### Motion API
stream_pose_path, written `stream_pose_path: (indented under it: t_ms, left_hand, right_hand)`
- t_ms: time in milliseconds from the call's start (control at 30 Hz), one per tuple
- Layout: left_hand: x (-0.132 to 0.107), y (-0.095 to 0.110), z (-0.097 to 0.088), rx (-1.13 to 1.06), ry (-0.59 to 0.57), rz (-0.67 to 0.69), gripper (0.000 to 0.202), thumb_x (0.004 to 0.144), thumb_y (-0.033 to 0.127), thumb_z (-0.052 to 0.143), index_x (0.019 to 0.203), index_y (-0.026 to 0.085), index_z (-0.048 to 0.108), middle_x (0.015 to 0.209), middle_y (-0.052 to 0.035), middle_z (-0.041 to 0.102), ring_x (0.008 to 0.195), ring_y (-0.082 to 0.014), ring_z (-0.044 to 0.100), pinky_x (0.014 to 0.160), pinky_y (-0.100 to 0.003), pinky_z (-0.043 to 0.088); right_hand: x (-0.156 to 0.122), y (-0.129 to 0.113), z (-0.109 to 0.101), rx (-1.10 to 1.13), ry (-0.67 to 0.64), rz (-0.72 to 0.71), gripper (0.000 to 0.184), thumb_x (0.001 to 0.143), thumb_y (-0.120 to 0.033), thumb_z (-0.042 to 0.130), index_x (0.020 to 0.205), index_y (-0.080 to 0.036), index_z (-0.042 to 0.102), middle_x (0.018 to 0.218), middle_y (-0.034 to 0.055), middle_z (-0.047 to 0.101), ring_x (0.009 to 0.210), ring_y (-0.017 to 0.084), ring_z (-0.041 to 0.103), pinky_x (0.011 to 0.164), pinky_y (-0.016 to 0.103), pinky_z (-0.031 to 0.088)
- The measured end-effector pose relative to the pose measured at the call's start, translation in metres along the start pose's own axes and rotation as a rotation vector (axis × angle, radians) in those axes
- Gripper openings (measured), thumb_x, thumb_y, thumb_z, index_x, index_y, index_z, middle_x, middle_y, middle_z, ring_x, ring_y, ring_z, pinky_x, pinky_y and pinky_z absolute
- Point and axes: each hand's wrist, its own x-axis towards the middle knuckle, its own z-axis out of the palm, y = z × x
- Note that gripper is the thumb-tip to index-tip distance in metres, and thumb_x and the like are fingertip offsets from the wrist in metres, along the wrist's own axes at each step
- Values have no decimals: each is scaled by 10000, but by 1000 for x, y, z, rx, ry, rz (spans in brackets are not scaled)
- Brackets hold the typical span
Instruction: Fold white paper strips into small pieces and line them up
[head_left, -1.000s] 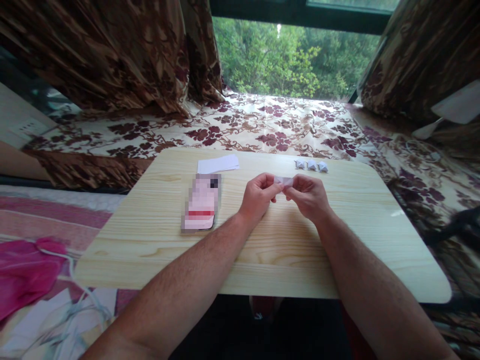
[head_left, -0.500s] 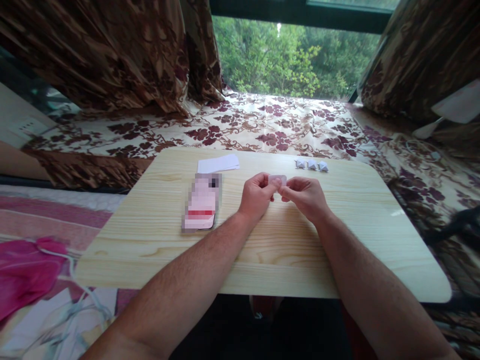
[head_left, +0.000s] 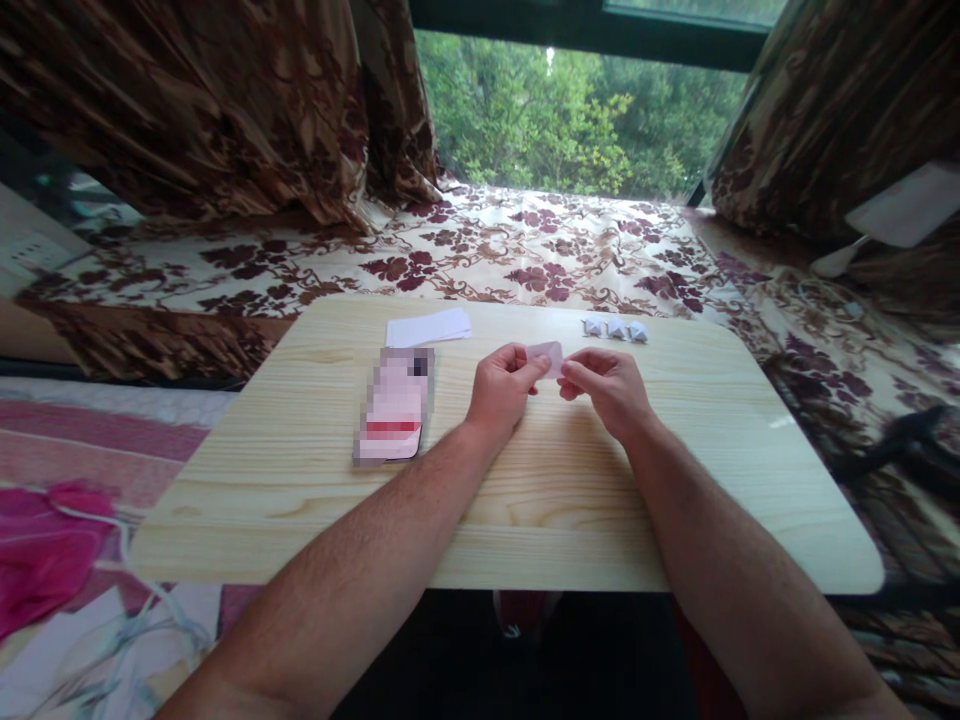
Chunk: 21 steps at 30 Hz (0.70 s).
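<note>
A small piece of white paper (head_left: 550, 353) is held up over the middle of the table. My left hand (head_left: 501, 388) pinches its left side, with the thumb lying across the face. At its lower right corner, the closed fingertips of my right hand (head_left: 609, 385) grip the edge. Whether the sheet bears folds is too small to tell. Beyond my right hand stand three small white folded paper shapes (head_left: 616, 330) in a row, each with a raised point.
A pale wooden table (head_left: 570, 520) lies under my forearms. Left of my hands rest a pink phone (head_left: 394, 400), partly pixelated, and a stack of white paper strips (head_left: 427, 328). Behind the table runs a flower-patterned cloth (head_left: 495, 240). A pink cloth (head_left: 52, 550) and cables lie at lower left.
More of the paper shows between my hands, and my fingertips have moved slightly apart. The whole view has shifted a little, so the things on the table appear further left.
</note>
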Motion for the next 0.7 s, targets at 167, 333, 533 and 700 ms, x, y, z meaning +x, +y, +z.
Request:
stream_pose_path:
  t_ms: [167, 333, 533, 700]
  left_hand:
    - [5, -3, -1, -98, 66, -51, 292, 671, 352, 811, 705, 182, 575, 547, 51, 527, 465, -76, 458, 441, -209, 376]
    - [4, -3, 1, -95, 58, -51, 319, 645, 344, 831, 814, 161, 632, 625, 26, 596, 529, -109, 570, 453, -219, 434]
    - [1, -4, 0, 15, 12, -5, 304, 646, 352, 830, 805, 147, 671, 636, 9, 627, 548, -109, 580, 468, -212, 440]
    - [1, -5, 0, 76, -22, 1, 262, 690, 359, 793, 781, 137, 689, 612, -7, 634, 534, -109, 562, 488, -220, 446]
  right_hand:
    - [1, 4, 1, 68, 107, -51, 221, 706, -330, 793, 807, -170, 680, 641, 1, 681, 537, 134, 636, 529, 260, 521]
    - [1, 6, 6, 10, 136, -139, 238, 700, -315, 801, 819, -180, 645, 683, -4, 677, 575, 129, 640, 536, 253, 513]
    - [3, 13, 6, -102, 180, -193, 265, 720, -363, 792, 861, -182, 658, 753, 24, 701, 644, 144, 650, 594, 274, 533]
    - [1, 18, 8, -171, 217, -273, 194, 758, -325, 769, 870, -182, 702, 762, 37, 726, 658, 154, 669, 640, 288, 547]
